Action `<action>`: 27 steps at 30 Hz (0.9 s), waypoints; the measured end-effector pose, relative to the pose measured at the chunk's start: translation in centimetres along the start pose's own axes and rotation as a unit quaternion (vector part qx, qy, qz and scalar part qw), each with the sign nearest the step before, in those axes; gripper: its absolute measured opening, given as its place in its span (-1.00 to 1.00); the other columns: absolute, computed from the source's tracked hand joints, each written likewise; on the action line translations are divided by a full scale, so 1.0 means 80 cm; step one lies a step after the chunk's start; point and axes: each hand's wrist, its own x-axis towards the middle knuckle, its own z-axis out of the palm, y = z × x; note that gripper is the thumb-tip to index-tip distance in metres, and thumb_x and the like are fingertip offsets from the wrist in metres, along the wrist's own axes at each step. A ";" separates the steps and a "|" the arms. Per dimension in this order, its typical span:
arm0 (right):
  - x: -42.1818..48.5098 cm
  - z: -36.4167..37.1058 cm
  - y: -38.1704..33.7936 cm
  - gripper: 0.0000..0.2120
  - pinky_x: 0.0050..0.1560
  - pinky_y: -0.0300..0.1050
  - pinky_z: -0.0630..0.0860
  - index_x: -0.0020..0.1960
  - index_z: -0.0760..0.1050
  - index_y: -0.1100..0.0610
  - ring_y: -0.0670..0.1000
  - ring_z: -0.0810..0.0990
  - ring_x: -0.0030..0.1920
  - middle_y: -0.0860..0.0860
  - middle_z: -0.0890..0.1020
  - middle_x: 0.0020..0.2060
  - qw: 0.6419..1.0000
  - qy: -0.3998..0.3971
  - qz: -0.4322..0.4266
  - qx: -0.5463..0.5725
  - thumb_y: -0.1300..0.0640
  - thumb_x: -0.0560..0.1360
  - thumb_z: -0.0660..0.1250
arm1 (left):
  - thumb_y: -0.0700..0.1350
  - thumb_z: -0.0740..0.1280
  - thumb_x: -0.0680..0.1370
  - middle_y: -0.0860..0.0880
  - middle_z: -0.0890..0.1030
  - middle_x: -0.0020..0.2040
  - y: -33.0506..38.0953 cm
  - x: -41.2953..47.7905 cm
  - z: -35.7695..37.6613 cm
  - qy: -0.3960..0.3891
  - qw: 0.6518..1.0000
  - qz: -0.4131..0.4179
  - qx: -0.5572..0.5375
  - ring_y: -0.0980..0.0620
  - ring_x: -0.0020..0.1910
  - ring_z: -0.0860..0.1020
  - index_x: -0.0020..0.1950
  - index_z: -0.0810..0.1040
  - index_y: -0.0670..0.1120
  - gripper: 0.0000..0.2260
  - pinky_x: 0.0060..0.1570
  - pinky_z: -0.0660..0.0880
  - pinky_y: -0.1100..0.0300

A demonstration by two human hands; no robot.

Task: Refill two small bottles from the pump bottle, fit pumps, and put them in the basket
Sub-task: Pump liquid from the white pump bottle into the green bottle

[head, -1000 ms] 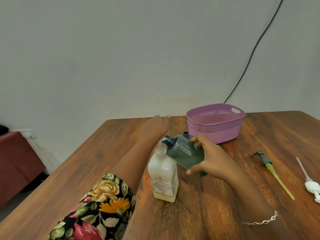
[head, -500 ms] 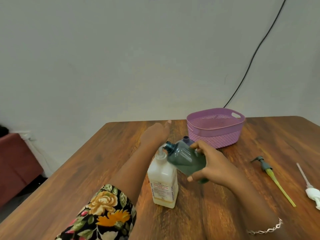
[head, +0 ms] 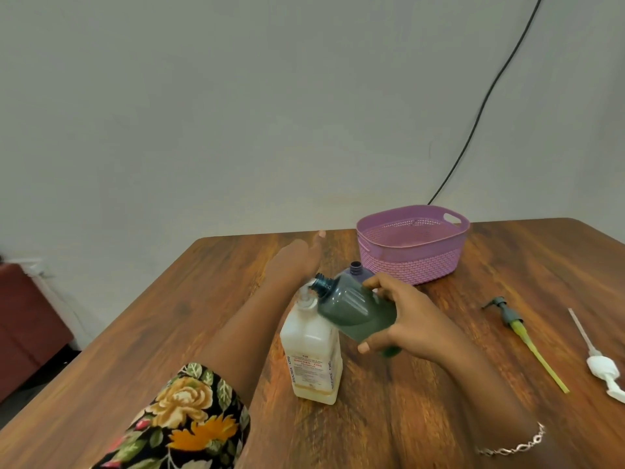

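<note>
Right hand (head: 406, 319) grips the green bottle (head: 358, 311), fingers wrapped over its top side and thumb under its base end. This bottle is tilted steeply, its open threaded neck pointing at the nozzle of the pump bottle (head: 313, 350) and sitting just beside it; whether neck and nozzle touch cannot be told. Its body is dark translucent green, flat-shouldered, with no cap fitted.

Left hand (head: 297, 262) lies over the pump head of the pump bottle, palm down with fingers extended (the contact itself is hidden behind the green bottle's neck). No object is enclosed in it.

Pump bottle: upright on the tabletop (head: 169, 333), white translucent body, printed label with red lettering, a pale yellow layer at the bottom.

Behind the pump bottle stands a purple bottle (head: 355, 269), mostly hidden, open neck upward. Farther behind it and to the right sits the purple basket (head: 412, 255), woven-pattern wall, cut-out handle.

Right of the pump bottle, well apart, lie two loose pumps: a dark-headed pump (head: 517, 333) with a yellow-green dip tube, and beyond it a white pump (head: 603, 367) at the frame edge.
</note>
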 end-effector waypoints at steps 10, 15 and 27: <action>0.010 0.000 0.010 -0.36 -0.31 -0.35 0.43 0.06 0.33 -0.12 -0.09 0.44 0.05 -0.16 0.42 0.00 0.999 -0.011 -0.002 -0.038 0.19 0.16 0.61 | 0.23 -0.17 0.60 -0.08 0.57 -0.13 -0.008 0.000 0.014 -0.028 0.999 -0.021 0.021 0.00 -0.13 0.52 -0.04 0.54 -0.18 -0.36 -0.04 0.44 0.11; 0.008 -0.003 0.003 -0.36 -0.37 -0.32 0.51 0.08 0.33 -0.10 -0.14 0.44 -0.04 -0.16 0.39 -0.03 1.000 -0.010 -0.001 -0.006 0.23 0.18 0.60 | 0.24 -0.17 0.60 -0.11 0.57 -0.10 -0.003 0.003 0.006 -0.023 1.000 -0.006 0.009 -0.03 -0.10 0.53 -0.04 0.54 -0.20 -0.35 0.02 0.45 0.09; 0.005 -0.002 0.000 -0.34 -0.34 -0.29 0.53 0.10 0.32 -0.10 -0.07 0.44 0.02 -0.18 0.37 -0.06 0.999 -0.018 0.002 -0.041 0.22 0.18 0.60 | 0.21 -0.16 0.61 -0.15 0.59 0.01 -0.008 -0.003 0.012 -0.028 0.999 -0.028 0.009 -0.09 0.04 0.54 0.06 0.56 -0.23 -0.34 0.12 0.42 0.02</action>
